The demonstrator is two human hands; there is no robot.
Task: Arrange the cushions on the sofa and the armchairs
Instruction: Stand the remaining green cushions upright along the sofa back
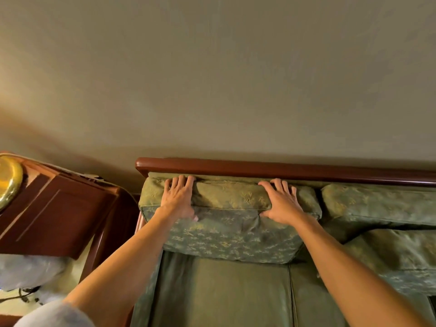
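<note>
Both hands are on the leftmost back cushion point(231, 223), which leans against the sofa's wooden top rail point(271, 167): the left hand point(178, 199) and right hand point(282, 201) each have fingers spread over its top edge and the thumb hooked under the front seam, gripping it. I'd say this one is nearly seated, though its lower edge juts forward over the bare seat point(224, 293). To the right, a second back cushion point(377, 204) sits upright, and a third cushion point(398, 258) lies tilted and looks unplaced. No armchair is in sight, so much remains. The fabric is soft green brocade with a pale leaf pattern, piped and boxy; the rail is glossy reddish wood.
</note>
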